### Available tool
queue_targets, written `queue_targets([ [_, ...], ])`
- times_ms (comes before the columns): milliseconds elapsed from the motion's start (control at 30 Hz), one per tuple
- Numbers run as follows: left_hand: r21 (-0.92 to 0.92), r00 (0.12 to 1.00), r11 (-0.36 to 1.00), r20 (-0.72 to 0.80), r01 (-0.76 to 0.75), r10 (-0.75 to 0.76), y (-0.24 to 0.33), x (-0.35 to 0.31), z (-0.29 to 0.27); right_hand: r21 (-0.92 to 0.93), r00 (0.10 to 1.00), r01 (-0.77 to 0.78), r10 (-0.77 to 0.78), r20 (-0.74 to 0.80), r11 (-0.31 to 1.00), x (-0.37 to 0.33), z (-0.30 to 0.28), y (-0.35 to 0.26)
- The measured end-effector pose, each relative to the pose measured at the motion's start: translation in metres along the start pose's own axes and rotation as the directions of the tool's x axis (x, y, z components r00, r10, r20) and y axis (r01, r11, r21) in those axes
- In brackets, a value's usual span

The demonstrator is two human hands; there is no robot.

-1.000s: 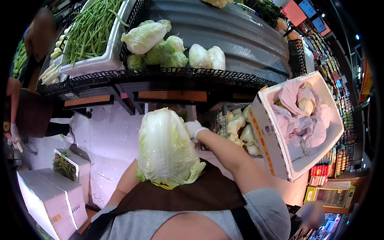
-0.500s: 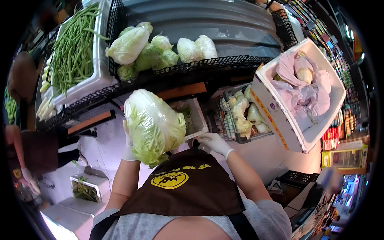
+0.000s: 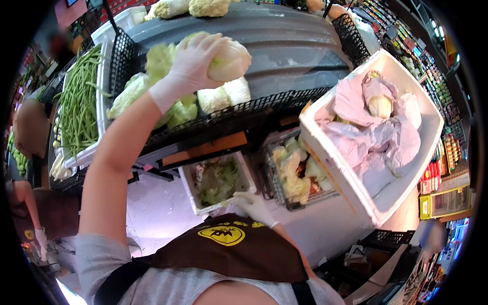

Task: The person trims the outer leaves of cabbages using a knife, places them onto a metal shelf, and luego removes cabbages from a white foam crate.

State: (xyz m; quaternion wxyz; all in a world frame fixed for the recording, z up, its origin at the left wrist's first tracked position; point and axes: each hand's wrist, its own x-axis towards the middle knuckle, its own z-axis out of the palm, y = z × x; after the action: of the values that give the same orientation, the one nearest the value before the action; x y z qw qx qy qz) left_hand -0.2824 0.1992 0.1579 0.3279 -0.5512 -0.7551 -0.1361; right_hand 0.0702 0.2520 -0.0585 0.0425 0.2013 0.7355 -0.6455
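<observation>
My left hand (image 3: 195, 66), in a white glove, is closed over a pale green-white Chinese cabbage (image 3: 232, 59) above the black-edged display shelf (image 3: 290, 38). Beneath and around it are more Chinese cabbages (image 3: 127, 96), partly covered by my left arm. Low in front of my apron, my right hand (image 3: 255, 207), also gloved, has its fingers stretched out beside the near right corner of a white foam box (image 3: 247, 173). Leafy green scraps (image 3: 219, 185) lie in that box. Whether the fingers touch its rim is hard to make out.
Green beans (image 3: 81, 101) fill a tray at the left. A large foam box (image 3: 310, 117) with purple paper and a wrapped cabbage stands at the right, beside a crate of cabbages (image 3: 294, 175). Cauliflower (image 3: 208, 7) sits at the far edge. Another person (image 3: 43, 208) is at the left.
My left hand has carried the cabbage from in front of my apron up and away over the shelf. My right hand has dropped slightly nearer. The view has shifted.
</observation>
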Motion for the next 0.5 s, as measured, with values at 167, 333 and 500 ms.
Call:
queue_targets([
  [167,0.271,0.899,0.873,0.289,-0.406,0.328,0.003,0.089,0.116,0.107,0.984,-0.079,0.061,0.166,0.991,0.008,-0.048,0.01],
  [333,0.138,0.679,0.792,0.614,-0.594,0.402,0.044,0.111,0.254,0.188,0.956,-0.239,0.198,0.215,0.953,0.015,-0.093,0.057],
  [500,-0.312,0.462,0.687,0.554,-0.656,0.693,0.057,0.086,0.299,0.24,0.957,-0.223,0.166,0.238,0.945,0.019,-0.128,0.077],
])
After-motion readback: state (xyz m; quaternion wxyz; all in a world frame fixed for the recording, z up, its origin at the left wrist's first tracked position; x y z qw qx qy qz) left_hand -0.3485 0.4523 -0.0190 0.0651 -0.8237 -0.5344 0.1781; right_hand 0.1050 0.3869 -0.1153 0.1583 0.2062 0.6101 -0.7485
